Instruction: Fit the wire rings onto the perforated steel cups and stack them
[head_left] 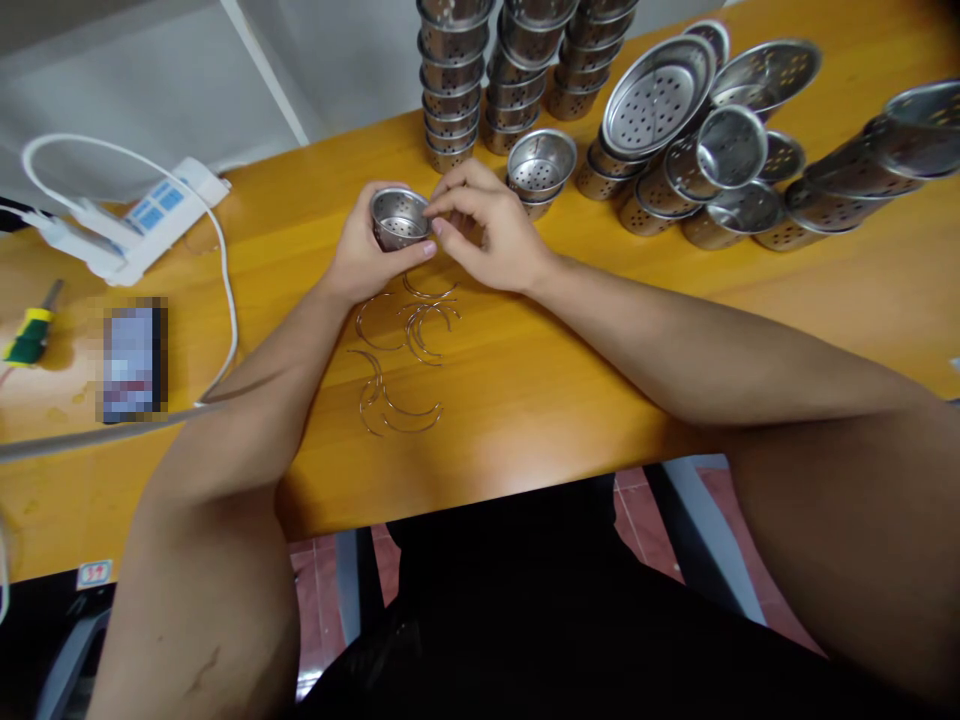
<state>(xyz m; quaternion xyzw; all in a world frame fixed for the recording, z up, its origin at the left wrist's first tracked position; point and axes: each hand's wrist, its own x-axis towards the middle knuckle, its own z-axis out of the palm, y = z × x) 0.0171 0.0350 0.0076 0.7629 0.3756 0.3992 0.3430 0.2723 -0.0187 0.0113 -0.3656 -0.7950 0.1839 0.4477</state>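
**Strainer cup held over the orange tabletop**

The orange wooden tabletop (570, 380) carries tall stacks of perforated steel strainer cups (510, 70) along its far edge, with loose cups and wide perforated steel dishes (660, 95) spilling toward the far right corner. Near the left edge lie a white power strip with its cable (161, 205), a phone (133, 360) and a green-handled screwdriver (30, 335). Toward the middle, the left hand (360, 260) grips a small perforated steel strainer cup (399, 217), which looks empty. The right hand (491, 230) pinches at its rim. Thin curved wire handles (405, 345) lie scattered just below the hands.
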